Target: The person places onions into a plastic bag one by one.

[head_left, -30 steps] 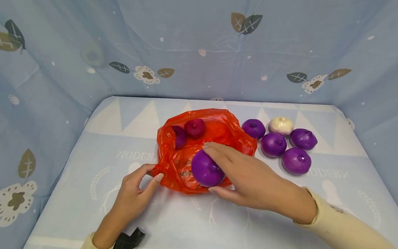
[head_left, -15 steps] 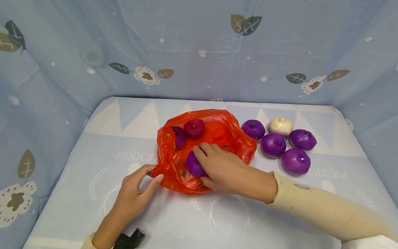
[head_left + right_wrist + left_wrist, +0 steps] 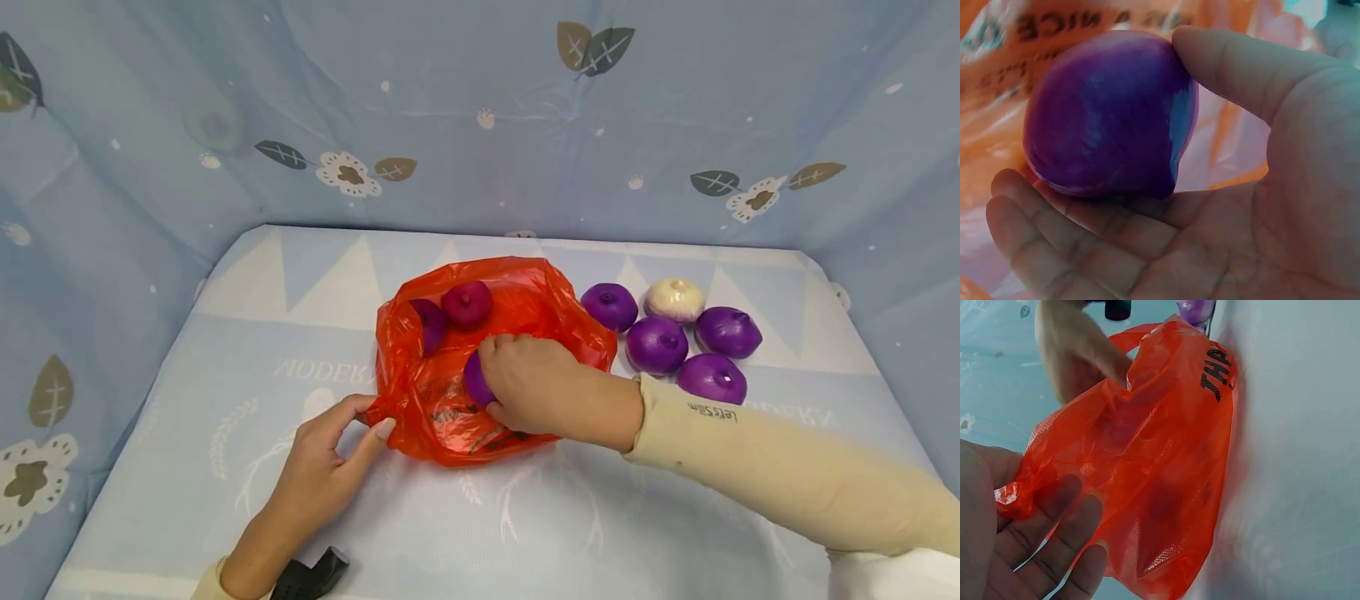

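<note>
A red plastic bag (image 3: 401, 396) lies wide open mid-table, black print showing on its inside. My left hand (image 3: 322, 467) pinches its near-left rim between thumb and fingers; in the left wrist view the bag's thin wall (image 3: 1166, 456) hangs over the other fingers. Inside the bag's mouth, my right hand (image 3: 540, 379) holds a purple onion (image 3: 477, 382), partly hidden under the fingers. The right wrist view shows this onion (image 3: 1110, 119) between the thumb and the fingers below it. Two more onions, one reddish (image 3: 467, 305) and one purple (image 3: 429, 325), rest at the bag's far-left side.
Right of the bag sits a cluster: a pale onion (image 3: 675, 300) and several purple onions (image 3: 657, 345). One purple onion (image 3: 610, 307) is right at the bag's rim. A black device (image 3: 311, 575) is by the left wrist. A blue patterned curtain (image 3: 480, 117) surrounds the table.
My right hand has moved leftward and down into the bag with the purple onion, now mostly covering it in the head view. The left hand stays at the rim.
</note>
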Demonstrator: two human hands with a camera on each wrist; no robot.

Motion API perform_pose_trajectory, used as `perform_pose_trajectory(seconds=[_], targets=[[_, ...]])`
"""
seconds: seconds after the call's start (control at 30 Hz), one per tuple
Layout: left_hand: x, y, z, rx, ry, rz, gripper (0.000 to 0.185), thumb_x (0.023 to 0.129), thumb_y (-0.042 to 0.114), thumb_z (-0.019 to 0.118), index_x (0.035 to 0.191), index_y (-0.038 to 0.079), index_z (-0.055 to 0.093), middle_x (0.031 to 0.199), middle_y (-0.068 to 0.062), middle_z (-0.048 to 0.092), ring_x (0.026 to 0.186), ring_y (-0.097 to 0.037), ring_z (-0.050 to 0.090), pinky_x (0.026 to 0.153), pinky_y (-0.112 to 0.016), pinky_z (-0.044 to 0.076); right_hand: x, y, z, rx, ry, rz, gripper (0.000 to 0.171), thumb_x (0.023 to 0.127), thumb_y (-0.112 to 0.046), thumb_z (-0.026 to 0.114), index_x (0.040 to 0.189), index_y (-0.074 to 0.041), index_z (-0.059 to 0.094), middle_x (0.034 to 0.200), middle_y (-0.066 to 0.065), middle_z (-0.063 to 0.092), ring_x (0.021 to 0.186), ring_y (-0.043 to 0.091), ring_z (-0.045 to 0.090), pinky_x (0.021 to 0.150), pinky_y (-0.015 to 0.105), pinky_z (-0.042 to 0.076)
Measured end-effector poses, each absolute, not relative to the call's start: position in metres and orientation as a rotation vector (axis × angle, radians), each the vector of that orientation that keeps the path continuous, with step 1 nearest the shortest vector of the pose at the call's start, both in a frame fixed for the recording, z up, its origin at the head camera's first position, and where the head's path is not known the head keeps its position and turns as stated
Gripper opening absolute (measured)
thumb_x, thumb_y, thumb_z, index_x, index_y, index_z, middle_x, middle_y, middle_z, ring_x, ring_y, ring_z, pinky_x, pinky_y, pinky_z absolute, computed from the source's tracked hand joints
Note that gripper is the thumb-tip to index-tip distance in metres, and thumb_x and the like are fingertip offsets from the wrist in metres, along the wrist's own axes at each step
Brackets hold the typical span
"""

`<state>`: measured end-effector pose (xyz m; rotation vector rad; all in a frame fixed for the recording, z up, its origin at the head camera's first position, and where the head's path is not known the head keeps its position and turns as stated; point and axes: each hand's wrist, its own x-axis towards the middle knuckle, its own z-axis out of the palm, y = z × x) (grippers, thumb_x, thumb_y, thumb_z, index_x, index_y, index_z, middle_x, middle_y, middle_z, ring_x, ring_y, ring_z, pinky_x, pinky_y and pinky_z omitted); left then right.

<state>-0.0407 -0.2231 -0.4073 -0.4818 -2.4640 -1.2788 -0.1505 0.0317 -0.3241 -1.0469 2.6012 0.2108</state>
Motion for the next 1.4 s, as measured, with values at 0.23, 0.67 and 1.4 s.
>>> perform_pose_trajectory(seconds=[0.23, 0.67, 1.4], targets=[[-0.040, -0.225, -0.406, -0.461, -2.483, -1.288, 0.036, 0.087, -0.002, 0.081, 0.116, 0.017, 0.071, 0.101, 0.009, 0.072, 0.089, -0.011, 0.066, 0.087, -0.020, 0.053, -0.187, 0.024, -0.331, -0.889, 2.639, 0.246, 0.060, 0.094, -0.039, 0.075, 0.129, 0.007, 0.055, 0.105, 0.017, 0.065, 0.098, 0.033, 0.070, 0.081, 0.049, 0.063], [-0.042, -0.226, -0.406, -0.518, -2.459, -1.265, 0.039, 0.084, -0.004, 0.082, 0.117, 0.015, 0.071, 0.101, 0.007, 0.073, 0.088, -0.013, 0.066, 0.087, -0.018, 0.053, -0.216, 0.027, -0.342, -0.750, 2.778, 0.328, 0.023, 0.096, -0.021, 0.066, 0.105, 0.000, 0.063, 0.089, 0.014, 0.065, 0.085, 0.034, 0.073, 0.070, 0.052, 0.063], [-0.042, -0.228, -0.409, -0.501, -2.466, -1.273, 0.039, 0.084, -0.005, 0.081, 0.116, 0.015, 0.072, 0.100, 0.007, 0.073, 0.088, -0.013, 0.066, 0.087, -0.017, 0.052, -0.225, 0.030, -0.369, -0.904, 2.894, 0.456, 0.031, 0.104, -0.019, 0.058, 0.120, 0.007, 0.059, 0.087, 0.013, 0.065, 0.078, 0.029, 0.073, 0.069, 0.044, 0.064]])
